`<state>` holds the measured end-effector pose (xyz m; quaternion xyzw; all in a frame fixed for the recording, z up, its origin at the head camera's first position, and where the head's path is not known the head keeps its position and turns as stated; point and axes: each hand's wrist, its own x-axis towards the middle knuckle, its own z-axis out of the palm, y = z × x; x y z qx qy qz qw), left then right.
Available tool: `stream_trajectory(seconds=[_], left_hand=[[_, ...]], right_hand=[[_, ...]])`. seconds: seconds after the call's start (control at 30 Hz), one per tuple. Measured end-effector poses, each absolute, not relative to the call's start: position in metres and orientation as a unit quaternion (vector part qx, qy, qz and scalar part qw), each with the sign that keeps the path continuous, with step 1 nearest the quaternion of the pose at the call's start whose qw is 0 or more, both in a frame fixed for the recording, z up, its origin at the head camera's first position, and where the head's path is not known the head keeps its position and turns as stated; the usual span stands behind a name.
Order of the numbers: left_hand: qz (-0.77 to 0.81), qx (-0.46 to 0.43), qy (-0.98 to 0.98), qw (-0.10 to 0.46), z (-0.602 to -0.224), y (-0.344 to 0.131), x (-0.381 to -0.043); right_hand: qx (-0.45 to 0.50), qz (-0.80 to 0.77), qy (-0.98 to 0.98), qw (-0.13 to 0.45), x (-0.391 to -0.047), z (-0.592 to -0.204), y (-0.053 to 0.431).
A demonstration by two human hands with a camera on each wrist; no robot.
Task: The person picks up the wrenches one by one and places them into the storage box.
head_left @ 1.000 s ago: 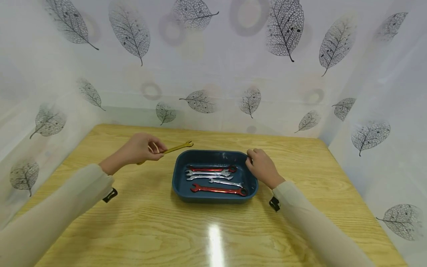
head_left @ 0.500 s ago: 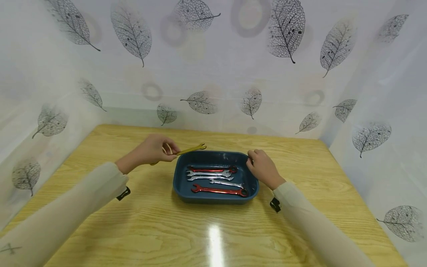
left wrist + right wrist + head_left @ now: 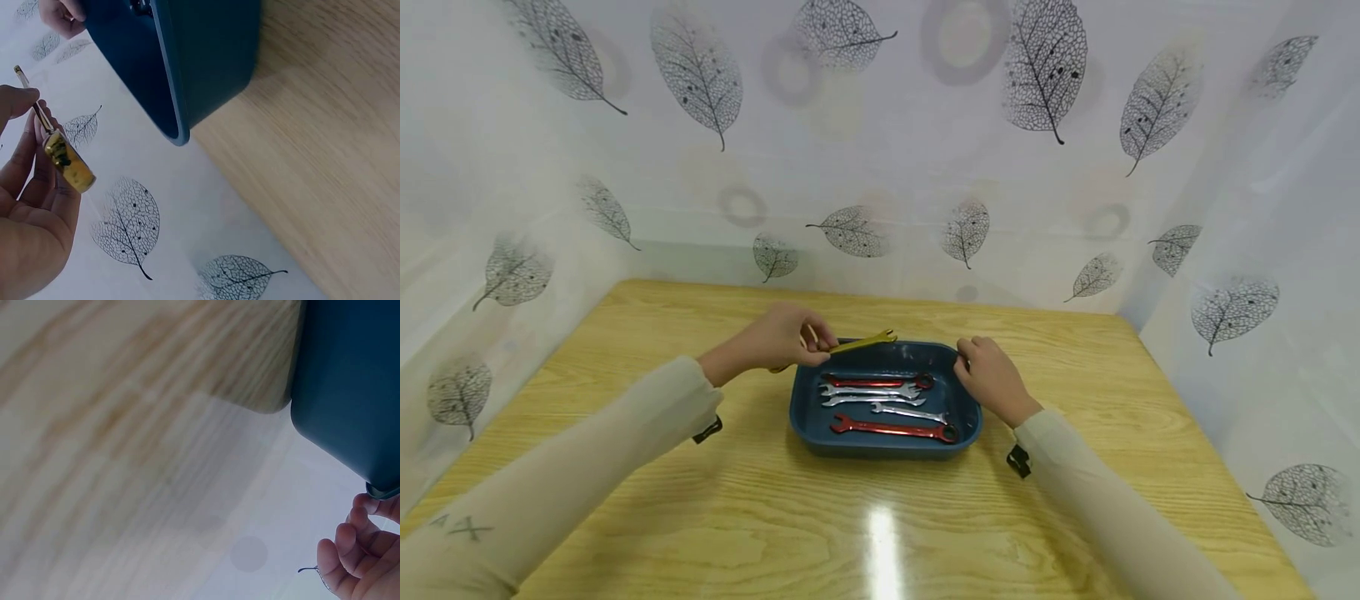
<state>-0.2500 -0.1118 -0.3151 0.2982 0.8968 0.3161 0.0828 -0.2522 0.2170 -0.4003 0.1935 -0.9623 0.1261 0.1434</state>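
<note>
My left hand [image 3: 784, 335] pinches a gold wrench [image 3: 867, 342] between thumb and fingers. The wrench's open-jaw end points right, over the far left part of a dark blue bin [image 3: 880, 451]. In the left wrist view the thicker near end of the gold wrench [image 3: 70, 164] sticks out past the fingers, beside the bin's rim [image 3: 172, 81]. My right hand [image 3: 991, 377] grips the bin's rim at the far right corner; the right wrist view has its fingers [image 3: 350, 547] curled at that corner. Inside lie a red wrench [image 3: 891, 429], another red wrench [image 3: 868, 383] and several silver wrenches [image 3: 910, 412].
The bin stands on a wooden table [image 3: 760, 517], near its middle. A pale curtain with leaf prints [image 3: 850, 229] hangs behind and along both sides of the table. A bright light reflection lies on the wood in front of the bin.
My left hand has moved right with the gold wrench, from beside the bin to over its far left corner. The right hand and the bin have stayed put.
</note>
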Motion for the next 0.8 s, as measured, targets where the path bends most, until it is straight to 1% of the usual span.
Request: stream_trajectory(seconds=[0.37,0.8], left_hand=[[0.335,0.301,0.889,0.087,-0.323,-0.093,-0.252],[0.356,0.323,0.868,0.125,-0.33,-0.071,-0.252]], right_hand=[[0.193,0.127,-0.961,0.151,-0.252,-0.401,0.218],[0.192,0.126,-0.961,0.156,-0.252,-0.403,0.217]])
